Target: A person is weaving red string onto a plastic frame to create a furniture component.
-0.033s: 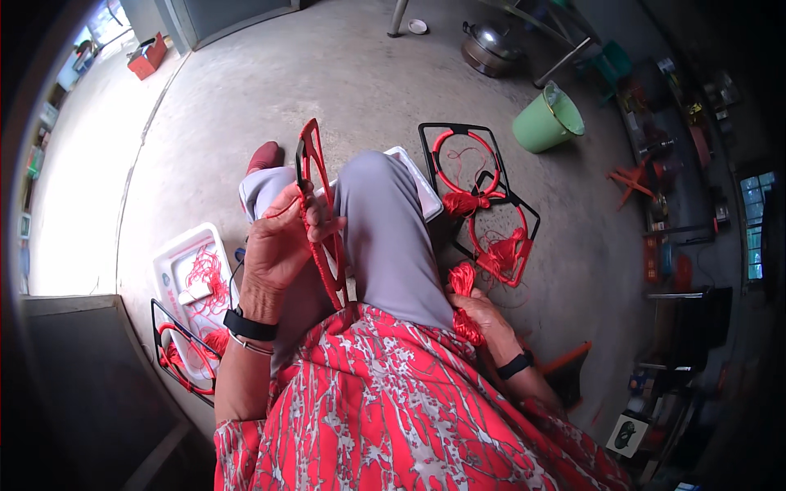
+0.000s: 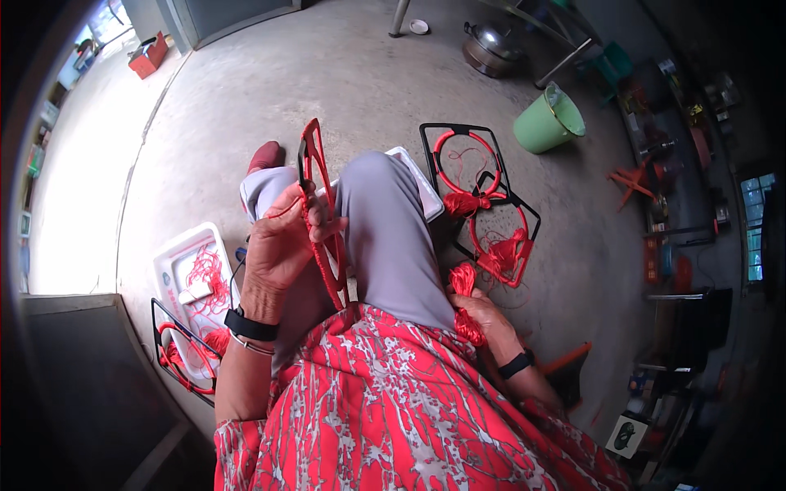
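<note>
My left hand (image 2: 277,245) is closed around a frame wrapped in red cord (image 2: 313,147), held upright and nearly edge-on above my lap. Its lower part reaches down toward my shirt. Beside my right thigh, my right hand (image 2: 488,321) grips a bundle of red cord (image 2: 463,280), which sticks out above and below the fingers. On the floor past that hand lie two black frames with red-wrapped rings, a farther one (image 2: 424,159) and a nearer one (image 2: 530,237), each with a clump of red cord on it.
To my left, a white tray (image 2: 225,245) holds loose red cord, with another black frame (image 2: 157,327) leaning against it. Another white tray (image 2: 427,196) is partly hidden behind my knee. Farther off stand a green bin (image 2: 540,123) and a lidded metal pot (image 2: 489,53). Cluttered shelves line the right.
</note>
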A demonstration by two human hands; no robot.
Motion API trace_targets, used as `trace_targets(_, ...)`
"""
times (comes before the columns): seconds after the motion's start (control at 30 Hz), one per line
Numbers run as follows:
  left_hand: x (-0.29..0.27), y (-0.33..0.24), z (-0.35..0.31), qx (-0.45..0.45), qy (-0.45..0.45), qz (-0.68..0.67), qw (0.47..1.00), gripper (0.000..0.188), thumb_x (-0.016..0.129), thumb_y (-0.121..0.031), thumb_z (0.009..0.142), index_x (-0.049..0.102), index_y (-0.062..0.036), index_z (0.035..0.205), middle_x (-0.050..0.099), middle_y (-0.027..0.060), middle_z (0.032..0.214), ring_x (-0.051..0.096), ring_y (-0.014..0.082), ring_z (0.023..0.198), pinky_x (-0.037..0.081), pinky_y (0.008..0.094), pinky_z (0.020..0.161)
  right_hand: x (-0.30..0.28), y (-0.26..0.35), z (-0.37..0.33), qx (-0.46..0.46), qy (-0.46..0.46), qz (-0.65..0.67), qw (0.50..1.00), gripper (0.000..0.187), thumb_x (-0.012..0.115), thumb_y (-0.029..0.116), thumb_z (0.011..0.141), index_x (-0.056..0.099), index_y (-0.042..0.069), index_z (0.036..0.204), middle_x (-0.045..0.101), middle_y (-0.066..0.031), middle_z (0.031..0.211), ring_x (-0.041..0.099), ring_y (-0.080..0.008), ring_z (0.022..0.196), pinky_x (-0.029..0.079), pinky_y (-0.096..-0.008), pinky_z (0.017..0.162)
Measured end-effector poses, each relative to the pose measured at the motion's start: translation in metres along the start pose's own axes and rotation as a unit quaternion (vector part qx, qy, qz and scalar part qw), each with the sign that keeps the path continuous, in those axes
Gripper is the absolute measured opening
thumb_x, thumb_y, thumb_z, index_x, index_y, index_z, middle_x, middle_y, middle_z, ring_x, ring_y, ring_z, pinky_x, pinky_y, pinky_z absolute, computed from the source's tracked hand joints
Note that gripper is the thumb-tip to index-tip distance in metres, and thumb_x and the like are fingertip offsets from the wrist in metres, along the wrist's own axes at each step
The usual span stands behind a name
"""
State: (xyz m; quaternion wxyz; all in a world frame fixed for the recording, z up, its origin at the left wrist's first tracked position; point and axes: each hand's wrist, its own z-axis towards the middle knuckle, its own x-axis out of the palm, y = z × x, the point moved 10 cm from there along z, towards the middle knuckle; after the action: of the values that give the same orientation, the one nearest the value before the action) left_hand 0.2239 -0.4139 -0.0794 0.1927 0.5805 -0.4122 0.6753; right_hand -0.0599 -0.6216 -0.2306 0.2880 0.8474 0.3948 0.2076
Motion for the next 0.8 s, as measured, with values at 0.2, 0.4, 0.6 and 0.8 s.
trace_targets(0.2, 0.0, 0.008, 0.001, -0.006, 0.012, -0.038, 0.999, 0.02, 0.05, -0.006, 0.094, 0.057, -0.0032, 0.113, 0.063, 0.0098, 0.081, 0.063, 0.0206, 0.071, 0.044, 0.0488, 0.095, 0.018, 0.122, 0.001, -0.095, 0.017, 0.071, 0.993, 0.013, 0.063, 0.005, 0.083, 0.059, 0.009, 0.095, 0.061, -0.0025, 0.077, 0.059, -0.0116, 0.063, 0.044, -0.0239, 0.048)
trace_targets(0.4, 0.011, 0.03, 0.009, -0.061, -0.033, 0.008, 0.998, 0.018, 0.054, -0.004, 0.091, 0.056, -0.0035, 0.109, 0.065, 0.013, 0.085, 0.065, 0.0341, 0.09, 0.05, 0.0418, 0.086, 0.147, 0.257, -0.05, -0.338, 0.13, 0.001, 0.932, 0.015, 0.064, 0.007, 0.085, 0.057, 0.006, 0.099, 0.062, -0.0096, 0.075, 0.053, -0.0094, 0.053, 0.042, -0.0197, 0.046)
trace_targets(0.6, 0.006, 0.025, 0.009, -0.025, -0.068, 0.061, 0.996, 0.015, 0.056, -0.007, 0.091, 0.057, -0.0016, 0.105, 0.066, 0.0112, 0.086, 0.063, 0.0329, 0.101, 0.044, 0.045, 0.097, 0.216, 0.219, -0.051, -0.281, 0.166, -0.198, 0.924, 0.015, 0.067, 0.012, 0.087, 0.06, 0.003, 0.096, 0.062, -0.0039, 0.068, 0.052, -0.0054, 0.052, 0.041, -0.0197, 0.046)
trace_targets(0.8, 0.014, 0.02, 0.005, -0.003, -0.005, 0.008, 1.0, 0.019, 0.057, -0.006, 0.089, 0.059, 0.0006, 0.107, 0.066, 0.0128, 0.086, 0.062, 0.0341, 0.101, 0.039, 0.0466, 0.102, 0.201, 0.199, -0.059, -0.261, 0.156, -0.189, 0.933, 0.015, 0.068, 0.012, 0.086, 0.061, 0.004, 0.096, 0.062, -0.0033, 0.069, 0.055, -0.0058, 0.055, 0.043, -0.0207, 0.048)
